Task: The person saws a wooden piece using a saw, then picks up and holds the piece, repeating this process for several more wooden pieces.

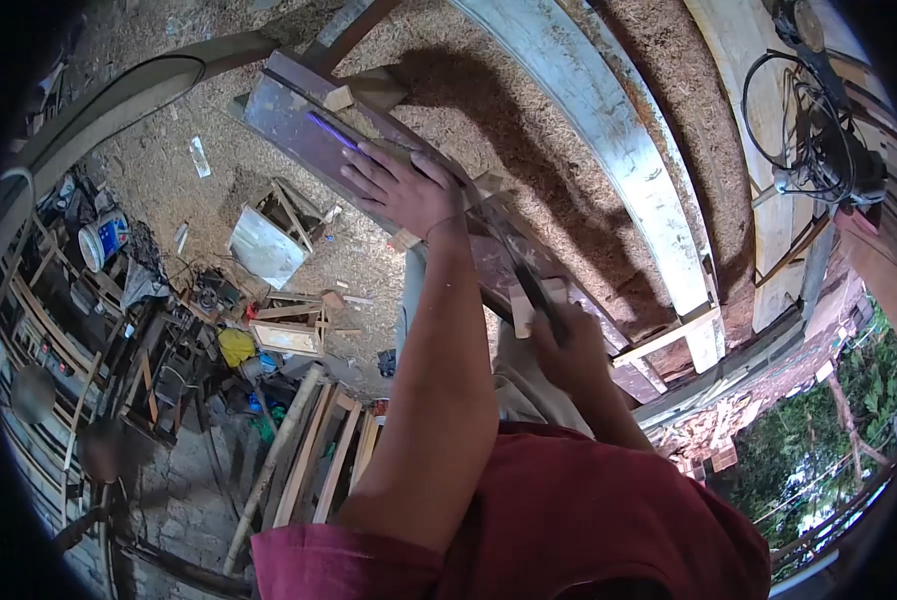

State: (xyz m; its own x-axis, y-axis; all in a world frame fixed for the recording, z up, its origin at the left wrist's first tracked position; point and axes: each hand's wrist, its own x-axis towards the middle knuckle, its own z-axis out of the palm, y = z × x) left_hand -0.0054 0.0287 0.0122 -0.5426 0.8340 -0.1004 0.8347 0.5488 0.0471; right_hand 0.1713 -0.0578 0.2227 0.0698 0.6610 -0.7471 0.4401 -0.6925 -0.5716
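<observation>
My left hand (405,190) lies flat with fingers spread on a long brownish plank (278,112) running diagonally. By its fingertips is a thin bright purple strip (326,129). A small wood block (338,98) sits at the plank's far end, and another wood end (405,240) sticks out below my wrist. My right hand (571,350) is closed round a long tool with a black handle (536,288). Its thin shaft points up-left along the plank, and the far end blurs close to my left hand; I cannot tell what kind of tool it is. A pale block (521,312) shows beside the handle.
Shavings (448,60) cover the ground. A long pale curved board (588,120) lies beyond the plank. At right, a power tool with a looped cable (838,165) rests on boards. To the left are a small wooden box (288,335), a white bucket (101,240) and heaped scrap wood.
</observation>
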